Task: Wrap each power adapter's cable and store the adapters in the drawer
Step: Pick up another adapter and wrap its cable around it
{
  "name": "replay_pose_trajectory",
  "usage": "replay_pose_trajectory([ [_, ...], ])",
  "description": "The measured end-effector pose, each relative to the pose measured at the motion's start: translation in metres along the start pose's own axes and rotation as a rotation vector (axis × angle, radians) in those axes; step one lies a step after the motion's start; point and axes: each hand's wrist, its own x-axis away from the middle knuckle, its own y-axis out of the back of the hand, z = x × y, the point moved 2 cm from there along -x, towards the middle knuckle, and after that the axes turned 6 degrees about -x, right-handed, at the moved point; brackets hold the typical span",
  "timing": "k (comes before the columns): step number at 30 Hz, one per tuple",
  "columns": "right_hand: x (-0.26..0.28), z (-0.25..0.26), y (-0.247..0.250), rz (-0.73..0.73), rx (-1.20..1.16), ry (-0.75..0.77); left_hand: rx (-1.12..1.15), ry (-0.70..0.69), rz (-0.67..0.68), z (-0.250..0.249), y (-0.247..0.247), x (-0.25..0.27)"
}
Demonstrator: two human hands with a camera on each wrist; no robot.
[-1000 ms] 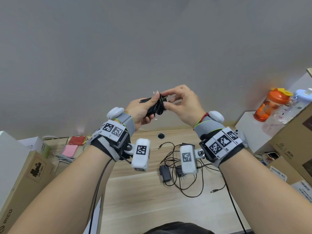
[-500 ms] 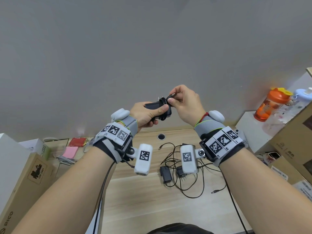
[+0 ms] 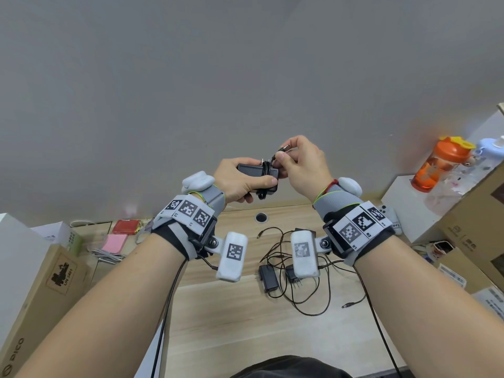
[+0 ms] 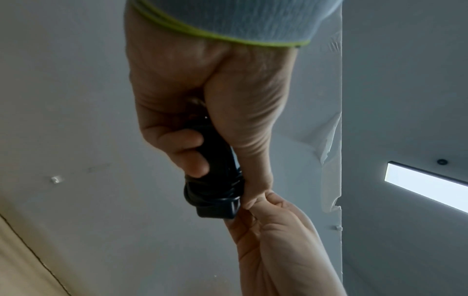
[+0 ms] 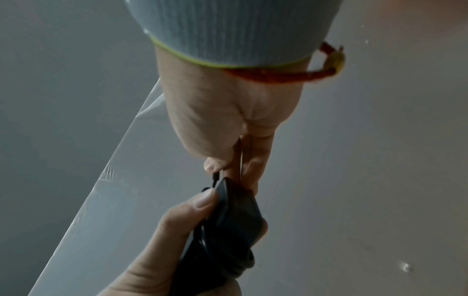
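Observation:
A black power adapter (image 3: 252, 171) is held in the air in front of the grey wall, with its cable wound around its body. My left hand (image 3: 240, 182) grips the adapter (image 4: 215, 180) from below, thumb along its near side. My right hand (image 3: 300, 167) pinches the cable's free end, and the barrel plug (image 3: 283, 148) sticks out above the thumb. In the right wrist view the adapter (image 5: 235, 212) sits just under my right fingertips. Two more black adapters (image 3: 268, 278) (image 3: 293, 275) lie on the wooden desk (image 3: 231, 317) amid tangled cables (image 3: 313, 296). No drawer is in view.
Cardboard boxes stand at the left (image 3: 35, 290) and right (image 3: 474, 214) of the desk. An orange bottle (image 3: 436, 165) sits on a white box at the right. A red pouch (image 3: 125, 226) and pink pad (image 3: 116, 242) lie at the back left, near a cable hole (image 3: 261, 217).
Both hands have risen a little with the adapter. The adapter now lies level in my left hand, and my right hand has drawn the plug end up above it.

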Motion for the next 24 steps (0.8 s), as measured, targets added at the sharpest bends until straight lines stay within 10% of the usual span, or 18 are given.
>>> replay_pose_trajectory([
  [24, -0.009, -0.015, -0.003, 0.1, -0.049, -0.187, 0.02, -0.049, 0.034, 0.007, -0.001, 0.0],
])
